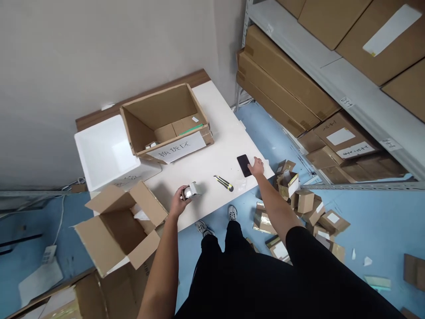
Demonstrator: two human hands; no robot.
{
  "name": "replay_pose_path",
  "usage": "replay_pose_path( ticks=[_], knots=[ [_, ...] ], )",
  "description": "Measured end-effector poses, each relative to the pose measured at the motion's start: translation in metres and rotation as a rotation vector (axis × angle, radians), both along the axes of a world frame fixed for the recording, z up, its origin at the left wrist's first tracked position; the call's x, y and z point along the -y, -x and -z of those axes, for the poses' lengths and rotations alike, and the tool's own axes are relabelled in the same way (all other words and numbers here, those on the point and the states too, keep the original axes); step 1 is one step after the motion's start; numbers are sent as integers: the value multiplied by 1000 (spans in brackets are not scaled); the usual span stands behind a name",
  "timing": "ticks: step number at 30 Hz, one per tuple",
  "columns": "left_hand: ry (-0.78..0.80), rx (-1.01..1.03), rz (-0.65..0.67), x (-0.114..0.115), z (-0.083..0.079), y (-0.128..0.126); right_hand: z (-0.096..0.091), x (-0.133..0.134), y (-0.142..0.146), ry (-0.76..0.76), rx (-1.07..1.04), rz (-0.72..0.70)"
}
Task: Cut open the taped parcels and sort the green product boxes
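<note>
I stand at a white table point(212, 155). My left hand point(178, 203) is closed around a tape dispenser point(191, 191) with a roll of clear tape, near the table's front edge. My right hand point(256, 167) rests with fingers spread on a black phone point(244, 165) lying flat near the table's right corner. A yellow-and-black utility knife point(223, 182) lies between the two hands.
An open cardboard box point(166, 119) with a white paper label sits at the back of the table beside a white foam box point(106, 150). Another open carton point(121, 226) stands at the left. Small boxes point(305, 208) litter the blue floor. Shelves of cartons point(299, 79) stand right.
</note>
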State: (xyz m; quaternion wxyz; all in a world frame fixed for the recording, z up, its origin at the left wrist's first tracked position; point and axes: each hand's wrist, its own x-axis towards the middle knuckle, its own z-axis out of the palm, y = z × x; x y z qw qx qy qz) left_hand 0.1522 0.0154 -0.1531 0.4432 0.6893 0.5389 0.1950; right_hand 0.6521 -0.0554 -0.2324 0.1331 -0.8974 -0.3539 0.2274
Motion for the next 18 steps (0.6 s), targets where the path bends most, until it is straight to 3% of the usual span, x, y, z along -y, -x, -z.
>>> replay_pose_path(
  ticks=[4, 9, 11, 14, 18],
  knots=[
    [35, -2, -22, 3, -3, -1, 24, -8, 0, 67, 33, -41],
    [75, -20, -46, 5, -7, 2, 29, -8, 6, -85, -42, -19],
    [79, -16, -36, 4, -8, 1, 18, -8, 11, -147, -50, 31],
    [65, -13, -29, 1, -9, -2, -14, -11, 38, -252, -30, 37],
    [38, 2, -16, 2, -6, -6, -69, -10, 129, -462, -97, -247]
  ],
)
